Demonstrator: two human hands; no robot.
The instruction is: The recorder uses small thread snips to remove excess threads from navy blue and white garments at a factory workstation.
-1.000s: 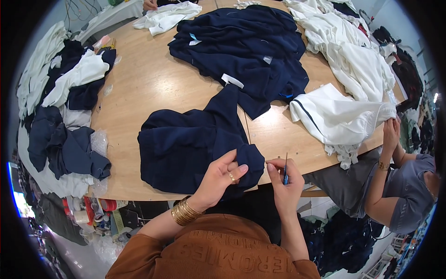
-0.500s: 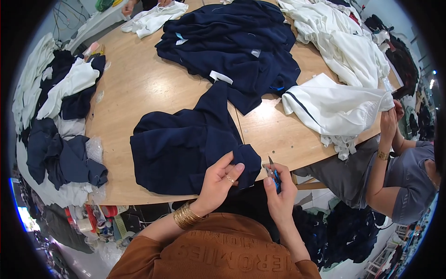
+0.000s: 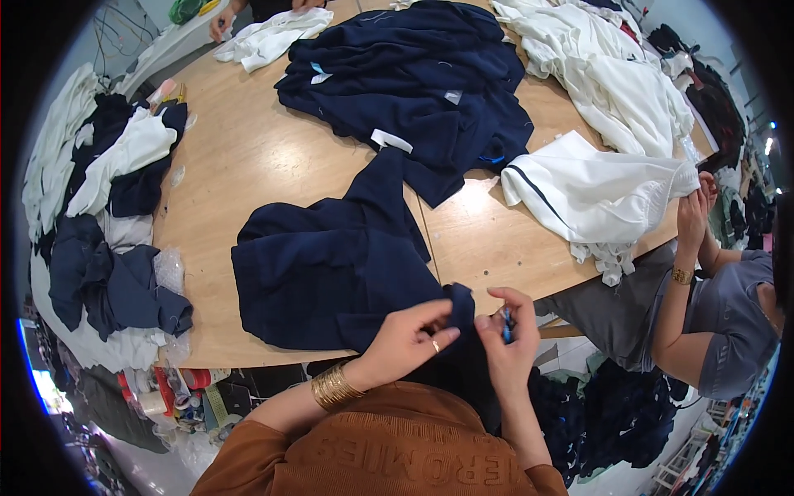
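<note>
A navy garment (image 3: pixel 302 277) lies folded on the table's near edge, its right end lifted. My left hand (image 3: pixel 405 343), with a ring and gold bangles, pinches that lifted end between thumb and fingers. Just right of the fabric, my right hand (image 3: pixel 511 343) is closed round a small pair of thread snips (image 3: pixel 507 325) with blue on the handles. The snips' blades are mostly hidden by the fingers, and I cannot tell whether they touch the cloth.
A heap of navy garments (image 3: pixel 413 78) covers the table's far middle. A co-worker's hands (image 3: pixel 695 207) at right hold a white garment (image 3: pixel 591 186) with a dark stripe. Another person's hand (image 3: pixel 222 23) is at the far side. Clothes (image 3: pixel 124 157) are piled at left.
My left hand has shifted right and down with the garment's end, which is now raised and turned. My right hand has moved slightly right, the snips' blades turning out of sight.
</note>
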